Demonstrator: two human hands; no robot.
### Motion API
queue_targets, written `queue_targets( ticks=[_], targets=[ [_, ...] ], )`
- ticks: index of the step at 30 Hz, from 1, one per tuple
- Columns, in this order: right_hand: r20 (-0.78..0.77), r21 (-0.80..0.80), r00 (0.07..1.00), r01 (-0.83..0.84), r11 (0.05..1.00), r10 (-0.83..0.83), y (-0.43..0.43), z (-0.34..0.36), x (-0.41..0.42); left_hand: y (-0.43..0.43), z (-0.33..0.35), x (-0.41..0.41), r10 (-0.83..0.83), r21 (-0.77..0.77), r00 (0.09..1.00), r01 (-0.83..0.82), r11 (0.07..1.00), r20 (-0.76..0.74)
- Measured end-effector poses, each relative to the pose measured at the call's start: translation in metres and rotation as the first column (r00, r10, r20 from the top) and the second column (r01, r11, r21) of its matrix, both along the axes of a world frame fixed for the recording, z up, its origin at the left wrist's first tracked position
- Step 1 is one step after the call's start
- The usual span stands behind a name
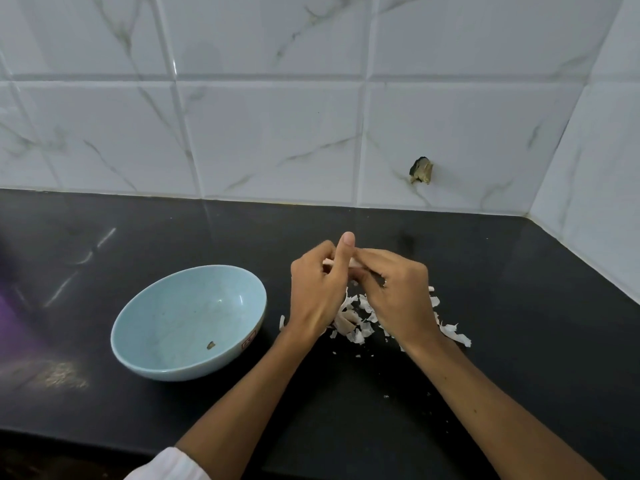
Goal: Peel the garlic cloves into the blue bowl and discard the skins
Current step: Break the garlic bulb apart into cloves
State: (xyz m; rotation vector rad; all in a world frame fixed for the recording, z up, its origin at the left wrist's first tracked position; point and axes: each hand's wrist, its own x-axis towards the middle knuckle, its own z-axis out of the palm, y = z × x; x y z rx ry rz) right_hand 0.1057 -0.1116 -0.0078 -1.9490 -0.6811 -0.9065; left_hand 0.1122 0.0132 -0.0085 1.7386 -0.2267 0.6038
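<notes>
The garlic clove point(356, 262) is held up between both hands, above the counter point(346, 427) and to the right of the blue bowl point(156, 368). Only a thin pale strip of it shows. The left hand point(318, 289) has its fingers curled round the clove's left end, with the thumb standing straight up across it. The right hand point(398, 296) pinches the right end with bent fingers. Neither hand is open.

To do this step well, I would keep the left grip firm but light and let the right fingertips catch a loose edge of skin and draw it along the clove. It should stay over the heap of skins point(356, 323) lying just below, so that scraps fall there and not into the bowl. Only the bare clove should go left into the bowl.

Much is hidden. The fingers cover most of the clove, so I cannot tell how much skin is left on it. The hands also cover part of the heap, so unpeeled cloves could lie among the skins, though none can be made out. The bowl holds no peeled clove that I can see — only a small dark speck point(211, 345) of uncertain nature. A purple blur point(14, 323) at the far left edge is cut off and unreadable.
</notes>
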Motion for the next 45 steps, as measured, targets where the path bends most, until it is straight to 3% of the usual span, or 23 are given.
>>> queue_targets(
  ticks=[2,6,11,17,24,33,36,40,43,45],
  targets=[
    [0.065,-0.022,0.996,0.066,0.998,-0.065,0.001,-0.006,0.004,-0.001,-0.002,0.002,-0.046,0.007,0.997,0.047,0.999,-0.058],
    [0.150,0.050,0.972,0.176,0.983,-0.182,0.004,-0.009,0.004,-0.007,0.001,-0.002,-0.201,-0.157,0.973,0.182,0.971,-0.115],
    [0.088,0.237,0.986,0.118,0.964,-0.142,0.009,-0.005,0.001,-0.015,0.006,-0.011,-0.323,-0.281,0.945,0.299,0.912,-0.042],
    [0.042,0.252,0.988,0.135,0.958,-0.150,0.012,-0.003,-0.004,-0.010,-0.002,-0.005,-0.292,-0.171,0.956,0.285,0.943,-0.016],
    [-0.214,0.317,0.964,0.221,0.922,-0.157,0.012,0.000,-0.004,-0.010,-0.001,-0.008,-0.287,-0.056,0.957,0.289,0.956,0.026],
    [-0.508,0.526,0.860,0.258,0.811,0.056,0.007,0.005,0.000,-0.013,0.001,-0.010,-0.225,0.018,0.973,0.225,0.974,0.045],
    [-0.583,0.526,0.806,0.278,0.804,0.103,0.004,0.007,0.001,-0.014,-0.004,-0.005,-0.194,0.040,0.980,0.193,0.980,0.038],
    [-0.541,0.435,0.841,0.249,0.865,0.031,0.002,0.012,0.000,-0.011,-0.004,-0.002,-0.179,-0.007,0.984,0.180,0.984,0.019],
    [-0.455,0.341,0.889,0.227,0.912,-0.051,-0.001,0.014,-0.001,-0.011,-0.004,-0.001,-0.281,-0.097,0.959,0.277,0.956,-0.027],
    [-0.491,0.388,0.871,0.244,0.889,-0.024,-0.003,0.015,0.001,-0.013,-0.006,-0.001,-0.301,-0.097,0.953,0.299,0.949,-0.014]
  ],
)
